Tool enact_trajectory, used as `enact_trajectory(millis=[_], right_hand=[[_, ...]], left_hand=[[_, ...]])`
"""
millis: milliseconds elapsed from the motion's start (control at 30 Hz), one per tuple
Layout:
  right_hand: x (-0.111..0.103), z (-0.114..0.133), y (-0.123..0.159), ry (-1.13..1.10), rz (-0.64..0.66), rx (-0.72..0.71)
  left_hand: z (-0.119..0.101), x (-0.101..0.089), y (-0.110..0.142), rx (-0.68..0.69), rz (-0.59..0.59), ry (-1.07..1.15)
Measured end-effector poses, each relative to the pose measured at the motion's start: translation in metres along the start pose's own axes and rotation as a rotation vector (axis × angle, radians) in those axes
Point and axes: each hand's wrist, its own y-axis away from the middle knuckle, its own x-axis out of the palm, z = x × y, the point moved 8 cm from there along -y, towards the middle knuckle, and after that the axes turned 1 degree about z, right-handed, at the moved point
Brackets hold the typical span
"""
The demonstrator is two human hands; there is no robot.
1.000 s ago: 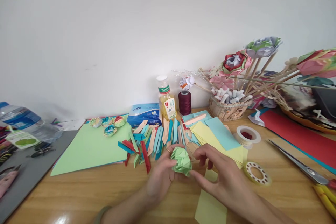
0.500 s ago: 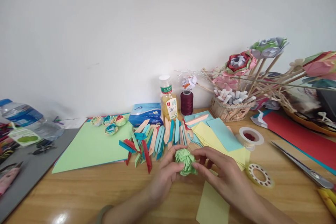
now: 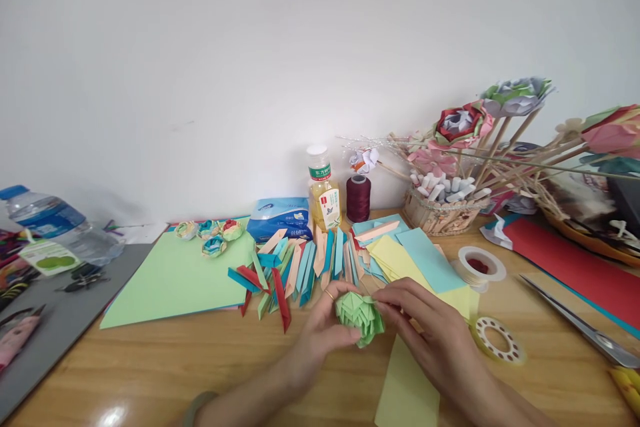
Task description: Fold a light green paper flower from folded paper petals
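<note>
A round, light green folded-paper flower [image 3: 358, 315] with layered, pointed petals is held just above the table's front part. My left hand [image 3: 325, 327], a ring on one finger, is closed round its left side with the thumb along the bottom. From the right, my right hand [image 3: 425, 323] pinches a petal at the flower's edge between thumb and fingers. Under my right hand lies a yellow paper sheet [image 3: 407, 387]. Behind the flower spreads a pile of folded paper strips [image 3: 300, 267] in blue, red, green and peach.
Small paper flowers [image 3: 213, 246] rest on green sheets [image 3: 165, 287] at left. Behind the strips stand a tissue pack [image 3: 280, 217], a drink bottle [image 3: 324, 193] and a thread spool [image 3: 358, 199]. At right are a tape roll [image 3: 511, 350], scissors [image 3: 585, 327] and a basket [image 3: 443, 212] of paper flowers.
The green flower has been turned and tilted, showing more of its petal layers. My right hand's fingers have come together on its right edge.
</note>
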Motion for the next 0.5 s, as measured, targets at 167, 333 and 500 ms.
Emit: enact_trajectory(millis=[167,333,500], right_hand=[[-0.005,0.005,0.002,0.0,-0.066,-0.108],[-0.006,0.01,0.005,-0.07,-0.053,-0.182],[-0.003,0.008,0.003,-0.195,0.031,-0.144]], left_hand=[[0.003,0.004,-0.002,-0.031,0.054,0.092],[0.012,0.011,0.0,-0.187,0.118,0.103],[0.014,0.013,0.003,-0.219,0.166,0.105]])
